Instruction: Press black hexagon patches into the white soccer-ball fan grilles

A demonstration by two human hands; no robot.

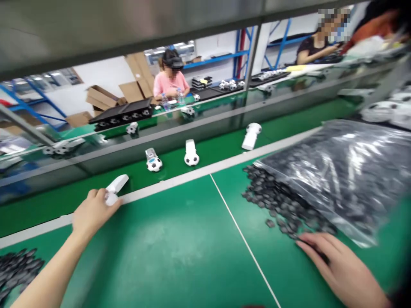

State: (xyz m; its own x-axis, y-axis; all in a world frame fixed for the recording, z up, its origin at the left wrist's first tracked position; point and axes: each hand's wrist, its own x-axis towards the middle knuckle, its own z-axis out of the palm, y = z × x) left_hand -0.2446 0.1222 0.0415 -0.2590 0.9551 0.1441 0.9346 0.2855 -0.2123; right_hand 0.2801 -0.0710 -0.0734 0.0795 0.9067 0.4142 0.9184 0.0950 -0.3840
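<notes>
My left hand (93, 211) reaches to the green belt at the left, its fingers closed round the rounded end of a white plastic device (118, 183). At the lower right, my right hand (334, 256) pinches at the near edge of a heap of small black pieces (279, 199); a dark piece shows between thumb and fingers, partly hidden. The heap spills from a clear plastic bag (349, 171). Along the belt lie a white device with a football-patterned end (192, 153), one with a grey-clear top (153, 160) and one turned the other way (251, 136).
Another pile of black pieces (17, 271) lies at the lower left. A pale rail (180, 176) divides the green tabletop (167, 244) from the belt (218, 147). A metal beam (128, 25) crosses overhead. Across the line, a person in pink (171, 83) sits near black trays (123, 113).
</notes>
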